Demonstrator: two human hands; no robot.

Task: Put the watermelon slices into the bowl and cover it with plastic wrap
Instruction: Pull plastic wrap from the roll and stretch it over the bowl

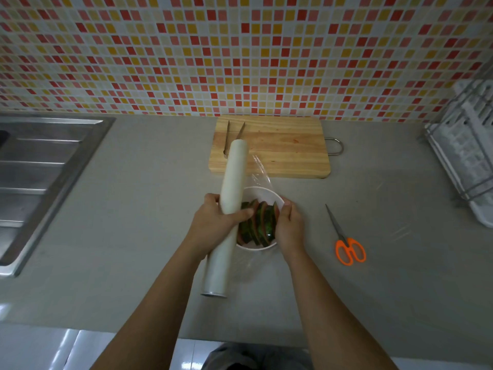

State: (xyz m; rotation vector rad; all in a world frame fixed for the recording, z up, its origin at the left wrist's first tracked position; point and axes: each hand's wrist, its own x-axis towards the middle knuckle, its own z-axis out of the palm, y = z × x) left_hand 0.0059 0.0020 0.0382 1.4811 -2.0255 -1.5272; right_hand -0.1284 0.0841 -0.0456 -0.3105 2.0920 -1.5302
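A white bowl (262,192) stands on the grey counter, holding several watermelon slices (260,222) with green rind and red flesh. My left hand (217,222) grips a long white roll of plastic wrap (230,182) slanted over the bowl's left side. A clear sheet of wrap (262,174) stretches from the roll across the bowl. My right hand (289,225) pinches the sheet's edge at the bowl's right rim.
A wooden cutting board (288,153) lies behind the bowl with tongs (233,137) on its left end. Orange-handled scissors (346,243) lie to the right. A steel sink (40,169) is at the left, a dish rack (464,158) at the far right.
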